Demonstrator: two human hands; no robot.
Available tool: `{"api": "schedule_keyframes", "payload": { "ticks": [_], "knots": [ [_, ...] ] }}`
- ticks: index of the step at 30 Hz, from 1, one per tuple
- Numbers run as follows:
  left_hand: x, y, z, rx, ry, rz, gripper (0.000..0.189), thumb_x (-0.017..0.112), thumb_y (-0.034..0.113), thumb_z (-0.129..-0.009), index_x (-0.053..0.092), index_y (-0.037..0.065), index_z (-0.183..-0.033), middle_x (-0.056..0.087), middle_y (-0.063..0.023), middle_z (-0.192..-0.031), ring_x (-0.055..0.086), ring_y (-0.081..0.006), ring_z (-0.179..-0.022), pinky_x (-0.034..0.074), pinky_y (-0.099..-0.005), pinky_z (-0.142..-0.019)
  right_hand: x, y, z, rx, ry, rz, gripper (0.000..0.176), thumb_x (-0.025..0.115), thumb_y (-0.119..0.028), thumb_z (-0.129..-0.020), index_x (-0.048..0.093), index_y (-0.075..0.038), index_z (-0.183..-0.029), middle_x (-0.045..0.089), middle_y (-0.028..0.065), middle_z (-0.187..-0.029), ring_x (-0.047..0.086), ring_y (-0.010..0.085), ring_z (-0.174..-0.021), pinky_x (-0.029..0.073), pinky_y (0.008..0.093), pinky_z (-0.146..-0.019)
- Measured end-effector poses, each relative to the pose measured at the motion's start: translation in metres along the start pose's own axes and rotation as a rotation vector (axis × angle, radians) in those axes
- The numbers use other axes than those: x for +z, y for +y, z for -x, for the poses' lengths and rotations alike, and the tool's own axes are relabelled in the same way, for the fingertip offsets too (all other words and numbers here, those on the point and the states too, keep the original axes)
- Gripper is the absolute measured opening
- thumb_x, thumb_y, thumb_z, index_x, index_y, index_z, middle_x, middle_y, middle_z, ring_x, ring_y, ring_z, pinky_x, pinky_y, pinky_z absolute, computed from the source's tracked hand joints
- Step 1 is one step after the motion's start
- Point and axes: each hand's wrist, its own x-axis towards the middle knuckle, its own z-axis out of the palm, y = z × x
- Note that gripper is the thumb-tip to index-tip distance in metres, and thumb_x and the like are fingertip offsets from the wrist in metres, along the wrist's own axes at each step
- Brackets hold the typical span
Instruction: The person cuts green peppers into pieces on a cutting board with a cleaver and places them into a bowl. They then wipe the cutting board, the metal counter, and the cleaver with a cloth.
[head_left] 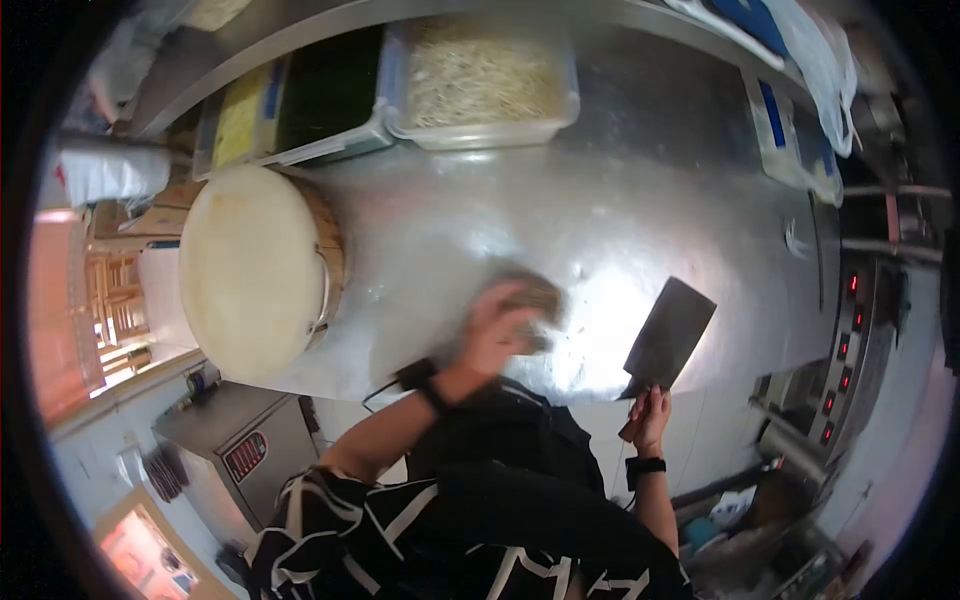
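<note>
A cleaver (pixel 670 328) with a broad dark blade is held by its handle in my right hand (pixel 651 418), at the front edge of the steel table. My left hand (pixel 495 335) is over the table to the left of it, blurred by motion, with its fingers on a brownish cloth-like thing (pixel 537 300) that is too smeared to name surely. A thick round chopping block (pixel 250 272) with a pale top and a metal handle lies further left.
The steel table (pixel 640 180) runs across the view. At its back stand a tub of pale shreds (pixel 485 75), a dark green tub (pixel 330 95) and a yellow one (pixel 237 118). Plastic bags (pixel 825 60) hang at the right. A panelled appliance (pixel 225 450) is lower left.
</note>
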Motion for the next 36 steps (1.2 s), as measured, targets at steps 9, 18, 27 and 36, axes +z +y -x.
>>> {"api": "schedule_keyframes", "payload": {
  "ticks": [9, 18, 27, 36],
  "knots": [
    [-0.12, -0.051, 0.107, -0.161, 0.478, -1.25, 0.062, 0.073, 0.022, -0.068, 0.052, 0.018, -0.127, 0.036, -0.0241, -0.135, 0.032, -0.0409, -0.125, 0.028, -0.0495, -0.1, -0.017, 0.027, 0.042, 0.089, 0.14, 0.001, 0.025, 0.044, -0.028, -0.096, 0.041, -0.009, -0.081, 0.043, 0.0024, -0.052, 0.041, 0.011, -0.038, 0.037, 0.0259, -0.037],
    [0.109, -0.049, 0.007, 0.24, -0.155, -1.027, 0.056, 0.07, 0.019, -0.068, 0.055, 0.026, -0.122, 0.034, -0.0105, -0.138, 0.04, -0.0351, -0.115, 0.035, -0.0482, -0.093, 0.047, 0.048, 0.052, 0.15, -0.015, 0.061, 0.022, 0.051, -0.025, -0.094, 0.044, -0.006, -0.086, 0.049, 0.0029, -0.059, 0.045, 0.0108, -0.042, 0.037, 0.0237, -0.038],
    [0.136, -0.023, -0.145, 0.327, -0.045, -0.448, 0.046, 0.064, 0.003, -0.07, 0.058, 0.014, -0.115, 0.047, -0.017, -0.124, 0.042, -0.0369, -0.119, 0.032, -0.0423, -0.103, 0.01, -0.014, 0.016, 0.204, -0.086, -0.247, 0.022, 0.049, -0.026, -0.093, 0.042, -0.009, -0.081, 0.045, 0.0026, -0.055, 0.042, 0.0118, -0.04, 0.037, 0.0249, -0.038],
    [0.132, -0.011, -0.353, 0.396, 0.351, -0.827, 0.054, 0.071, 0.02, -0.073, 0.053, 0.018, -0.124, 0.048, -0.0182, -0.129, 0.042, -0.0405, -0.119, 0.033, -0.0451, -0.101, -0.156, -0.067, -0.053, 0.045, 0.145, -0.286, 0.025, 0.047, -0.03, -0.094, 0.042, -0.011, -0.079, 0.042, 0.001, -0.052, 0.04, 0.0114, -0.037, 0.039, 0.0252, -0.037]
  ]
}}
